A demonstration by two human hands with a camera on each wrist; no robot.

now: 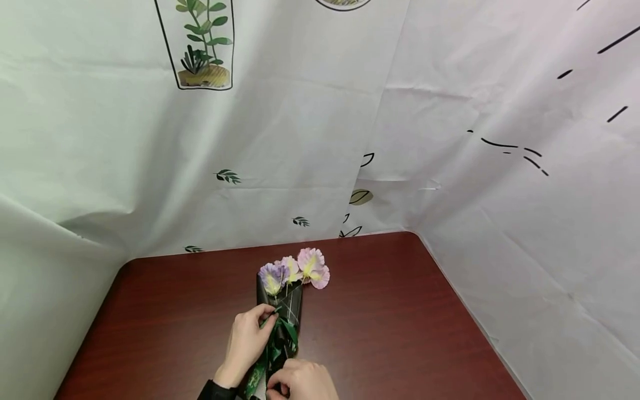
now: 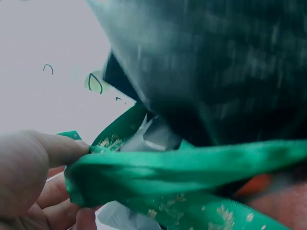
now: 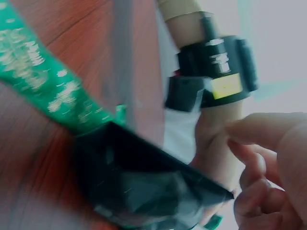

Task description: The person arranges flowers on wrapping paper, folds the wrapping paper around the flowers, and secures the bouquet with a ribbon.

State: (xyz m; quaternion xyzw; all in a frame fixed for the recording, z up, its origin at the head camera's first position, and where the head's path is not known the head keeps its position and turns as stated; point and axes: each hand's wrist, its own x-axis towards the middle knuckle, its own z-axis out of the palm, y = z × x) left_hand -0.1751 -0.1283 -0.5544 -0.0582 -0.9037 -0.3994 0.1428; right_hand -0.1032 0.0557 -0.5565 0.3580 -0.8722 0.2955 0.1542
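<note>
In the head view a bouquet wrapped in black paper [image 1: 292,304] lies on the table, with pink and purple flowers [image 1: 311,265] at its far end. A green ribbon [image 1: 289,329] goes around its middle. My left hand [image 1: 248,340] pinches a loop of that ribbon [image 2: 129,172] between thumb and fingers; the left wrist view shows gold marks on it. My right hand [image 1: 305,380] is beside the lower end of the wrap, fingers loosely curled. In the right wrist view nothing shows between its fingers [image 3: 259,167], near a corner of the black paper [image 3: 148,187].
The dark red table [image 1: 380,311] extends on both sides of the bouquet. A white printed cloth [image 1: 300,128] hangs behind and along the sides of it. A ribbon tail [image 3: 53,91] lies over the wood in the right wrist view.
</note>
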